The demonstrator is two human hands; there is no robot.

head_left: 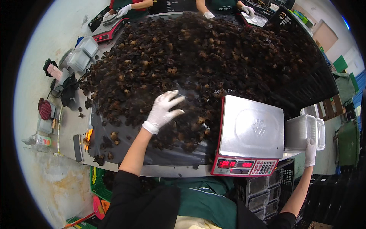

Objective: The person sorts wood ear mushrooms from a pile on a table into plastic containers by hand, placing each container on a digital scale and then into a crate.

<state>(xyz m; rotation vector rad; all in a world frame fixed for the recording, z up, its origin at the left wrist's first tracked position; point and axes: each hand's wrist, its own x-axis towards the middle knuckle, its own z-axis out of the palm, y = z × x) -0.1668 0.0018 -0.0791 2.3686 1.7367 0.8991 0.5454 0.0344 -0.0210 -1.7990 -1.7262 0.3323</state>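
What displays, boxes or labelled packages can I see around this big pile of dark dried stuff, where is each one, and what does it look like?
Scale: right of the pile, steel pan, red body.
Its display: front strip, red glowing digits, keypad beside it.
Clear plastic boxes: stacked at the right hand, rectangular, see-through.
Second scale: far left, red-edged, in front of another worker.
Lidded clear tubs: left table edge.
Small bottle: far left, colourful label.
Left hand: white glove, on the pile.

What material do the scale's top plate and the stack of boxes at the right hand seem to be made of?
Scale plate: probably stainless steel, brushed and grey, with a dull sheen and a stamped centre.
Boxes: likely thin clear plastic; their nested walls look see-through. The gloved right hand touches them.
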